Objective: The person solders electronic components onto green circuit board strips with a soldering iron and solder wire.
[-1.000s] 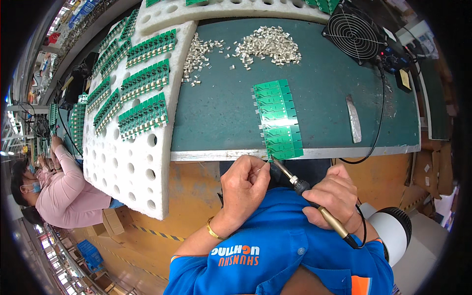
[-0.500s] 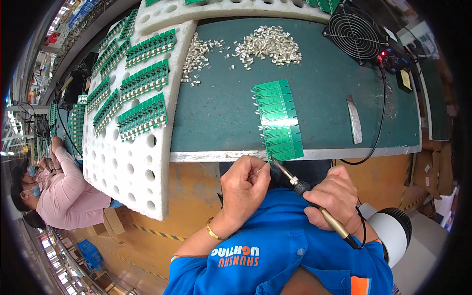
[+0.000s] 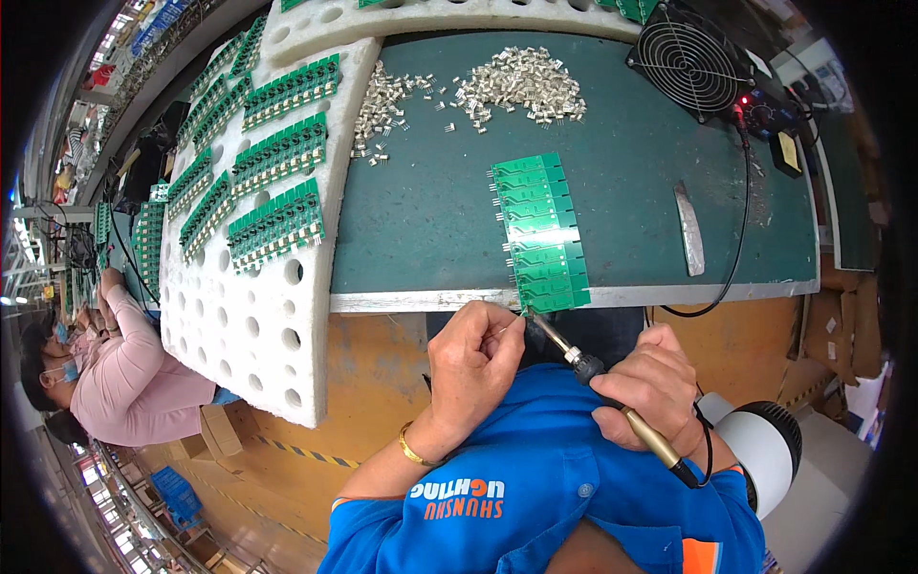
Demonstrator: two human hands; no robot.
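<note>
My right hand (image 3: 652, 392) grips a soldering iron (image 3: 583, 364) whose tip reaches the near end of a green circuit board strip (image 3: 540, 234) lying on the green bench mat (image 3: 421, 220). My left hand (image 3: 473, 359) is pinched closed just left of the iron tip, at the table's metal front edge (image 3: 430, 299). It seems to hold thin solder wire, too fine to see clearly. A gold bracelet (image 3: 411, 448) circles the left wrist.
A white foam tray (image 3: 258, 325) with holes holds several rows of green boards at left. Piles of small metal parts (image 3: 516, 81) lie at the back, a black fan (image 3: 690, 62) at the back right, a metal bar (image 3: 688, 228) right. Another person in pink (image 3: 124, 373) sits far left.
</note>
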